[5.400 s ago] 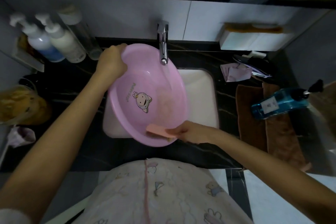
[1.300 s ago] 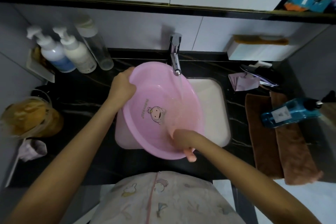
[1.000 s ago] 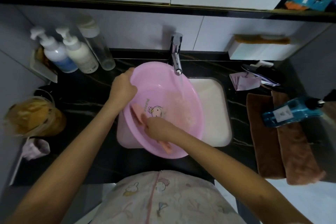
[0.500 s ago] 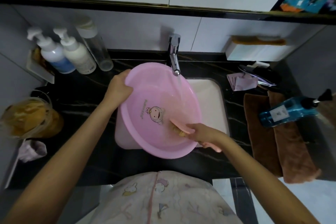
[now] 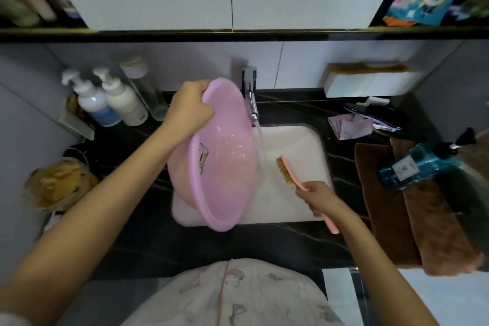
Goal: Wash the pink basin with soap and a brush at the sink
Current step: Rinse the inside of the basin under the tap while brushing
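The pink basin (image 5: 227,167) with a cartoon print is tipped steeply on its side over the white sink (image 5: 299,145), its opening facing right. My left hand (image 5: 189,111) grips its upper rim. Water runs from the tap (image 5: 251,98) down along the basin's right edge. My right hand (image 5: 318,196) holds the pink brush (image 5: 289,173) by its handle, clear of the basin, bristles facing left over the sink.
Two pump bottles (image 5: 105,100) and a clear bottle (image 5: 144,87) stand at the back left on the black counter. A blue bottle (image 5: 420,164) lies on brown towels (image 5: 412,219) at the right. A jar (image 5: 57,182) sits at the left.
The basin has been tilted up much more steeply, pouring water out. My right hand drew the brush out of the basin and to the right.
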{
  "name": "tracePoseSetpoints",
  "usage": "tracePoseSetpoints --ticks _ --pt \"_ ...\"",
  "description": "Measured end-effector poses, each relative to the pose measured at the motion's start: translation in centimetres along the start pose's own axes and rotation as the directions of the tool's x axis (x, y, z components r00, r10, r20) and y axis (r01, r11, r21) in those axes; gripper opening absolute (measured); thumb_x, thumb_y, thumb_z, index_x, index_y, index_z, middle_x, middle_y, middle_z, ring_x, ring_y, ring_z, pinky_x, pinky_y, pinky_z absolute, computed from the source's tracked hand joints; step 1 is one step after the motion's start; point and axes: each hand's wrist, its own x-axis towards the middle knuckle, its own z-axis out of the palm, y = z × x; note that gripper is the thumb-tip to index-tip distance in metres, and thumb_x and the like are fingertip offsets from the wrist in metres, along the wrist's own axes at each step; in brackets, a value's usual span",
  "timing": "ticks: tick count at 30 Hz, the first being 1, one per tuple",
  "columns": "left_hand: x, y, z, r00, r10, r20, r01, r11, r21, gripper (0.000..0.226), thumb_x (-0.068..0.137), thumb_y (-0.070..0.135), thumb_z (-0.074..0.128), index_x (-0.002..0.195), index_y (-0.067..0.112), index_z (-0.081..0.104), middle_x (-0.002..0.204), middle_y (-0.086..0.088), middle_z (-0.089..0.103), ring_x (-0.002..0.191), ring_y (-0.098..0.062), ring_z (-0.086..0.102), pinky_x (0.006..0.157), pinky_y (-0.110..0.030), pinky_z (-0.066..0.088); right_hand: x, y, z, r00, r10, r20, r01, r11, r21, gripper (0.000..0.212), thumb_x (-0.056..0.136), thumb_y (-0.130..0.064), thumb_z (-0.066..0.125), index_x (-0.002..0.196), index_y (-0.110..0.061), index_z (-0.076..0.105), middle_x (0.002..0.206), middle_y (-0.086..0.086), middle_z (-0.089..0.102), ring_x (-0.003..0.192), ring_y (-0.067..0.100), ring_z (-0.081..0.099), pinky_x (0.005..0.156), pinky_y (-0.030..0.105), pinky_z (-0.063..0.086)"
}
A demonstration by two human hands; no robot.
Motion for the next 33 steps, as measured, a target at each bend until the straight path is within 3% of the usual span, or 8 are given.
tracePoseSetpoints --ticks 5,10,12,15,19,25,30,33 --pt "-1.9 2.8 0.6 0.990 0.144 0.014 -0.141 0.942 0.305 0.064 0.074 -0.011 0.049 0.134 0.009 0.049 0.107 -0.016 0.065 0.095 -0.033 0.061 0.072 -0.035 0.048 0.4 -0.9 0.8 0.999 -0.047 0.020 0.045 0.995 0.093 0.037 0.096 -0.024 0.051 0.127 -0.004 0.052 0.074 0.005 0.049 0.056 0.013 0.042 0.046 0.021 0.037" --pt "-4.1 4.5 1.7 0.983 0.181 0.037 -0.180 0.894 0.409 0.072 0.077 -0.011 0.047 0.144 0.007 0.032 0.116 -0.019 0.062 0.103 -0.034 0.059 0.078 -0.035 0.050 0.3 -0.8 0.7 0.997 -0.074 0.023 0.068 0.982 0.174 0.036 0.096 -0.021 0.051 0.127 -0.002 0.051 0.073 0.005 0.047 0.055 0.013 0.041 0.046 0.022 0.037" --pt "-4.7 5.1 2.3 0.982 0.179 0.062 -0.188 0.883 0.430 0.075 0.076 -0.011 0.047 0.146 0.007 0.027 0.106 -0.019 0.064 0.096 -0.035 0.060 0.075 -0.043 0.050 0.5 -0.8 0.7 0.998 -0.063 0.012 0.060 0.982 0.179 0.036 0.096 -0.021 0.051 0.126 -0.001 0.051 0.073 0.005 0.047 0.056 0.014 0.042 0.047 0.023 0.038" --pt "-5.2 6.6 3.7 0.988 0.127 0.093 -0.155 0.878 0.453 0.078 0.077 -0.009 0.047 0.148 0.008 0.020 0.082 -0.009 0.053 0.075 -0.024 0.052 0.060 -0.036 0.038 0.5 -0.7 0.8 0.998 -0.064 0.002 0.063 0.983 0.171 0.034 0.096 -0.021 0.050 0.125 -0.002 0.050 0.072 0.005 0.047 0.056 0.014 0.043 0.048 0.023 0.038" --pt "-5.4 8.1 5.2 0.989 0.119 0.091 -0.148 0.863 0.483 0.079 0.080 -0.004 0.049 0.149 0.012 0.016 0.091 -0.012 0.061 0.073 -0.022 0.045 0.060 -0.031 0.033 0.4 -0.6 0.7 0.994 -0.108 0.025 0.103 0.980 0.168 0.033 0.096 -0.020 0.050 0.122 -0.001 0.052 0.070 0.005 0.045 0.054 0.013 0.040 0.047 0.023 0.036" --pt "-5.1 5.0 2.4 0.979 0.119 -0.164 -0.070 0.958 0.277 0.068 0.072 -0.009 0.047 0.136 0.012 0.048 0.110 -0.016 0.065 0.100 -0.035 0.060 0.080 -0.040 0.050 0.5 0.7 -0.1 0.988 -0.104 0.113 0.098 0.993 0.065 0.036 0.098 -0.025 0.045 0.129 -0.006 0.045 0.081 0.004 0.050 0.057 0.012 0.042 0.049 0.023 0.040" --pt "-6.1 -0.2 0.7 0.935 -0.004 -0.354 -0.057 0.985 -0.162 0.057 0.067 -0.010 0.046 0.113 0.020 0.062 0.091 -0.002 0.065 0.081 -0.016 0.061 0.070 -0.036 0.054 0.7 1.9 0.2 0.974 -0.090 0.208 0.098 0.995 -0.028 0.034 0.100 -0.030 0.039 0.131 -0.016 0.033 0.114 0.005 0.054 0.061 0.012 0.047 0.052 0.022 0.041" --pt "-7.2 -2.1 1.7 0.871 -0.156 -0.465 -0.005 0.945 -0.326 0.061 0.065 -0.011 0.046 0.115 0.019 0.063 0.094 0.001 0.065 0.084 -0.014 0.060 0.077 -0.037 0.055 1.0 1.8 1.4 0.978 -0.062 0.198 0.053 0.997 0.050 0.039 0.099 -0.037 0.041 0.131 -0.017 0.033 0.118 0.006 0.055 0.064 0.012 0.050 0.054 0.022 0.042"
